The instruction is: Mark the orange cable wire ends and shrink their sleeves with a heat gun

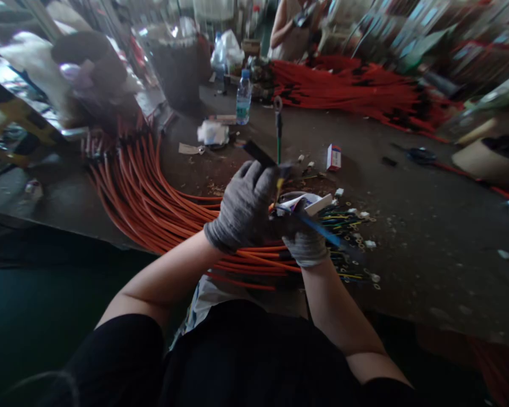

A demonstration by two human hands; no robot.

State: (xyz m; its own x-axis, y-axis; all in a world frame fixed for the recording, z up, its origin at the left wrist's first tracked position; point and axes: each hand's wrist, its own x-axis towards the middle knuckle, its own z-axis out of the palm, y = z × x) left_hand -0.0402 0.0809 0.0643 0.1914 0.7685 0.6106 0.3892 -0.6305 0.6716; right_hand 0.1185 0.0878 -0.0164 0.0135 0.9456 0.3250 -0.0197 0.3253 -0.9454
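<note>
My left hand (pixel 244 206), in a grey glove, is closed, and a flat black strip (pixel 259 154) sticks out above its fingers. Just to the right, a green wire (pixel 279 141) with a ring terminal (pixel 277 103) at its tip points upward. My right hand (pixel 306 240), also gloved, is curled close beside the left; its fingertips are blurred and partly hidden. A blue wire (pixel 326 233) crosses over it. A white piece with blue print (pixel 311 202) shows just above the right hand; whether it is held I cannot tell. Orange cables (pixel 173 212) run beneath both hands.
Thin wire ends with terminals and white connectors (pixel 358 226) spread right of my hands. A small red-and-white box (pixel 333 157) and a water bottle (pixel 243 97) stand farther back. Red cables (pixel 343 82) are heaped across the table, near another person (pixel 290 31). A bucket (pixel 173 65) stands back left.
</note>
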